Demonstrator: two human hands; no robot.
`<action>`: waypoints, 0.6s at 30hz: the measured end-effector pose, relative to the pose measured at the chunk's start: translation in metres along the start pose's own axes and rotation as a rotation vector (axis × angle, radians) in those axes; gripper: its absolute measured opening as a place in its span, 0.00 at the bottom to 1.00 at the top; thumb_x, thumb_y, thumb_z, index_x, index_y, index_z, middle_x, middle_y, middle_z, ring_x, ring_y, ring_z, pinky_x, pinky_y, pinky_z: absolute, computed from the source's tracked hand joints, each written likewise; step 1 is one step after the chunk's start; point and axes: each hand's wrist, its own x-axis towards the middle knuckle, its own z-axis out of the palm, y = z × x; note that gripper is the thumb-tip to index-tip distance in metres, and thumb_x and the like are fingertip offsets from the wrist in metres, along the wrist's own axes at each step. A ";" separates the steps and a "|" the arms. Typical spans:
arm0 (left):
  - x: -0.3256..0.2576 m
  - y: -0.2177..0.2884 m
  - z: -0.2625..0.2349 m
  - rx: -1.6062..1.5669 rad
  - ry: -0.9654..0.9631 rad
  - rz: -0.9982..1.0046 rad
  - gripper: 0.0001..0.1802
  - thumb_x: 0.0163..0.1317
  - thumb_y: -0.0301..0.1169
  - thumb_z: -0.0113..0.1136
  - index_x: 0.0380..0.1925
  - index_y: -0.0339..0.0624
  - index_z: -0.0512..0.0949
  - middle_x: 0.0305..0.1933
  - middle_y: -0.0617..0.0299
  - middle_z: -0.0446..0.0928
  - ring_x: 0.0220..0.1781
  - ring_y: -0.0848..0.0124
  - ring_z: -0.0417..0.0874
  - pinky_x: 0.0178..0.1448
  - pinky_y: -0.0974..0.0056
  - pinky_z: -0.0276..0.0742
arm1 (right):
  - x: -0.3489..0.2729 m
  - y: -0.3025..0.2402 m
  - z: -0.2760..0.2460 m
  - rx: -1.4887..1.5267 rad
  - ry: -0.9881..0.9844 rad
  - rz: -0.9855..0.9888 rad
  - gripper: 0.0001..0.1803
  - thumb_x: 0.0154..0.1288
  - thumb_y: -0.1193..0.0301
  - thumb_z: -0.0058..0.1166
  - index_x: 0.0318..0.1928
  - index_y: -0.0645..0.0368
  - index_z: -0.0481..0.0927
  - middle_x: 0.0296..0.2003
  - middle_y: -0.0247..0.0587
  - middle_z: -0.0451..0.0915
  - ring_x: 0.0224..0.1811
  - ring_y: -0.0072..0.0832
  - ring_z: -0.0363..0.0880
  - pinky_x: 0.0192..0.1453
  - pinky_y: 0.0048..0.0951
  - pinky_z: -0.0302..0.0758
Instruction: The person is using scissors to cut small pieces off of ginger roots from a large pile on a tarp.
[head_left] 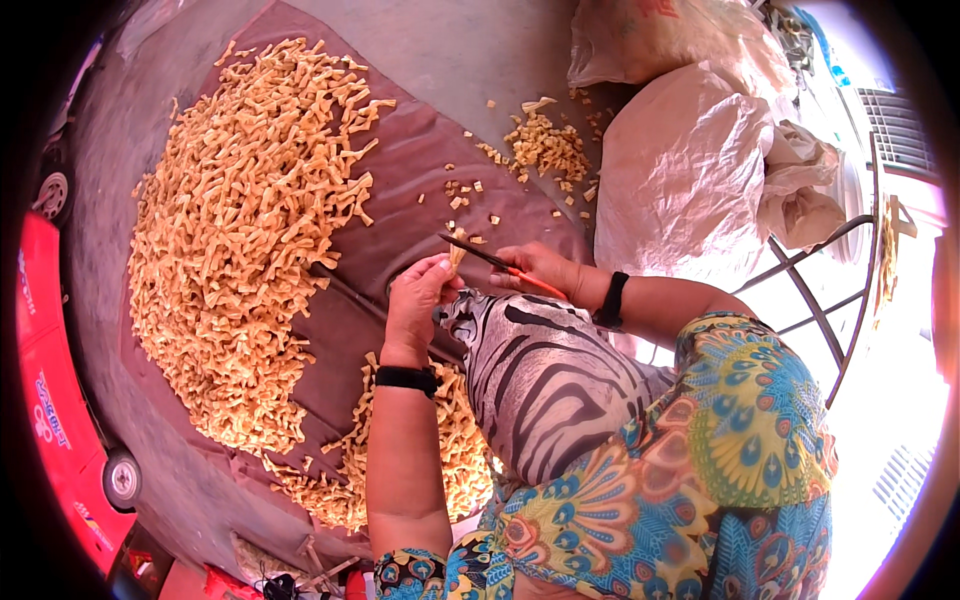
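Observation:
My left hand (424, 288) pinches a small pale-yellow strip (458, 250) that flares at its top end. Its fingers are closed, just above my knee. My right hand (545, 265) is wrapped round orange-handled scissors (483, 254), whose dark blades point left and cross the strip. Whether the blades are apart cannot be made out. To the left spreads a large heap of similar knotted yellow strips (240, 230). A smaller pile of them (450, 430) lies beside my left forearm. Short cut bits (548, 145) are scattered beyond my hands.
A maroon cloth (420, 150) lies under the heap on the concrete floor (470, 50). Large whitish sacks (685, 170) stand at the right, near a dark metal frame (815, 300). A red wheeled vehicle (60, 400) is at the far left. Zebra-striped fabric (550, 375) covers my leg.

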 end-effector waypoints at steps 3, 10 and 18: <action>-0.001 -0.003 -0.008 -0.048 -0.016 -0.028 0.15 0.62 0.34 0.54 0.46 0.39 0.74 0.32 0.64 0.78 0.32 0.77 0.79 0.36 0.72 0.75 | 0.000 -0.010 0.002 0.057 0.074 -0.019 0.11 0.62 0.64 0.55 0.33 0.59 0.74 0.21 0.26 0.67 0.24 0.14 0.63 0.28 0.20 0.64; -0.006 0.003 -0.029 -0.341 0.048 0.065 0.13 0.64 0.30 0.51 0.48 0.42 0.71 0.41 0.62 0.77 0.42 0.74 0.78 0.46 0.65 0.75 | 0.006 -0.019 0.003 0.159 0.095 0.009 0.13 0.61 0.63 0.55 0.35 0.60 0.74 0.24 0.32 0.72 0.28 0.20 0.67 0.34 0.24 0.68; -0.012 0.011 -0.037 -0.702 -0.031 0.278 0.10 0.62 0.24 0.52 0.44 0.40 0.69 0.41 0.54 0.76 0.41 0.65 0.77 0.50 0.56 0.75 | 0.016 -0.023 0.010 0.193 0.038 -0.002 0.10 0.62 0.64 0.55 0.35 0.57 0.74 0.23 0.24 0.67 0.24 0.13 0.62 0.26 0.18 0.60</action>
